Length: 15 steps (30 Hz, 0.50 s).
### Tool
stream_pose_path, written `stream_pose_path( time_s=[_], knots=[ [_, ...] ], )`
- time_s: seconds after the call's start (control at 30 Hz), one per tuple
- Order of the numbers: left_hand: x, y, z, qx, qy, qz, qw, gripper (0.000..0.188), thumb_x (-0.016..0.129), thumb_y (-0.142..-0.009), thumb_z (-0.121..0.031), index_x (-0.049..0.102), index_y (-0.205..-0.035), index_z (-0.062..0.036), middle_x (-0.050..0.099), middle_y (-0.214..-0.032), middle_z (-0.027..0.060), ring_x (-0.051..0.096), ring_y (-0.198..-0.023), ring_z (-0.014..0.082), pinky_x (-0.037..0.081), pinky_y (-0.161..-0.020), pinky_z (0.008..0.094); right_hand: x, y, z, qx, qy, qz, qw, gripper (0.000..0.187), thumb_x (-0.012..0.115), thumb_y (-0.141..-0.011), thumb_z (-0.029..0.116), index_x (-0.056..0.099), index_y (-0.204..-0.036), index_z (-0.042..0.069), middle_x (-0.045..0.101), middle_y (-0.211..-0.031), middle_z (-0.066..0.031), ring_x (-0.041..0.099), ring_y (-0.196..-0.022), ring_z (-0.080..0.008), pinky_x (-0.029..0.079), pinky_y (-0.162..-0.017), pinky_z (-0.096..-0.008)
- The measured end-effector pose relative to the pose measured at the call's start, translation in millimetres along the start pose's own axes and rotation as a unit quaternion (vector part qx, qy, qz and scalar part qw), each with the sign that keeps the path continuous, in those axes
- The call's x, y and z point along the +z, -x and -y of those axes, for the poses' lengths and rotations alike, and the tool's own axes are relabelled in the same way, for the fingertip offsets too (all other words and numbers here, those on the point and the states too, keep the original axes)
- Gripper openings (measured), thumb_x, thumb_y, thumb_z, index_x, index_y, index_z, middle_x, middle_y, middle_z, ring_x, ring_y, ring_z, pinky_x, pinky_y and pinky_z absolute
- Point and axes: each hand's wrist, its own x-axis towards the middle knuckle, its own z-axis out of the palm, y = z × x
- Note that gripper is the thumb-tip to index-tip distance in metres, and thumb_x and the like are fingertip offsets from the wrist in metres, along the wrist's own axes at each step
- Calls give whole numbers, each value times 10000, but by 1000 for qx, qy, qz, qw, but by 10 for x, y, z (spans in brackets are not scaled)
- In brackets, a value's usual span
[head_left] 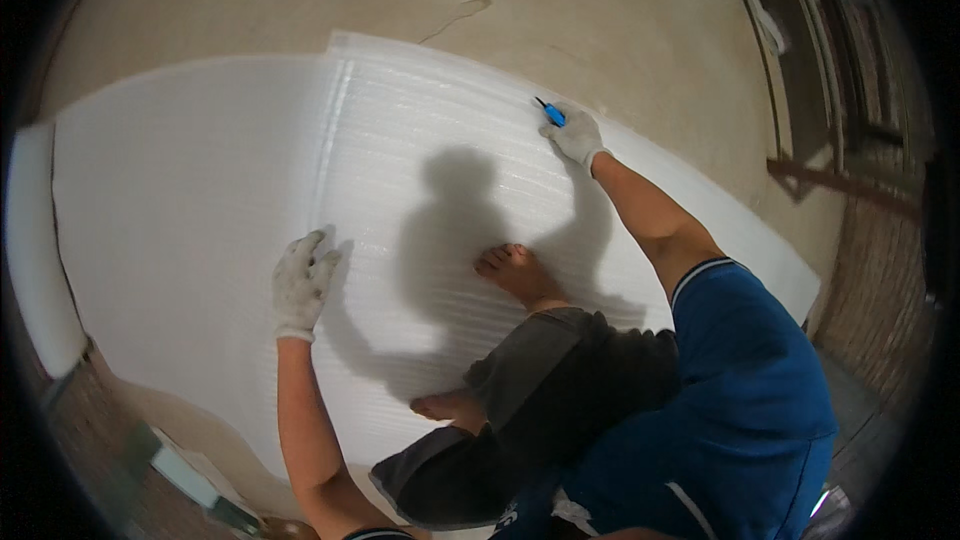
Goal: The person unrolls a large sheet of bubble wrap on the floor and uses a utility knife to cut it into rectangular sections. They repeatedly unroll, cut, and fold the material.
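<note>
White foam sheeting [430, 90] lies spread on the floor, with a double layer right of a straight edge. My right hand [578, 132], in a pale work glove, is closed round a small blue utility knife [554, 114]; its thin dark tip points up and left over the sheet's far part. My left hand [304, 280], gloved too, hovers over or rests on the foam near that straight edge; contact is hard to tell. Its fingers are loosely bent and apart, with nothing in them. My bare foot [516, 272] stands on the sheet between the hands.
A thick white foam roll [42, 250] lies at the far left, joined to the sheet. Beyond the sheeting is a cracked concrete floor [620, 15]. Frames or shelving [800, 60] stand at the upper right, with a brown bar [845, 185]. Flat pieces [190, 475] lie at the lower left.
</note>
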Motion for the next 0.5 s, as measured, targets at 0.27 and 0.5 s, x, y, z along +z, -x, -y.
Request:
stream_pose_path(
  time_s=[0.27, 0.5],
  knots=[
    [857, 346, 259, -25, -278, -169, 945, 775, 705, -801, -553, 447, -1433, -186, 386, -1489, 172, 343, -1362, 423, 243, -1096, 647, 38, -78, -144, 8, -23, 8, 1000, 396, 771, -751, 291, 657, -1076, 95, 676, -944, -104, 635, -844, -244, 495, -769, -364],
    [1500, 90, 952, -52, -254, -301, 918, 806, 575, -789, -716, 443, -1450, -274, 362, -1521, 129, 311, -1394, 410, 205, -1120, 689, -255, -340, 321, -11, 51, 84, 995, 312, 793, -797, 334, 641, -982, 134, 585, -715, 13, 522, -563, -106, 446, -487, -281]
  ],
)
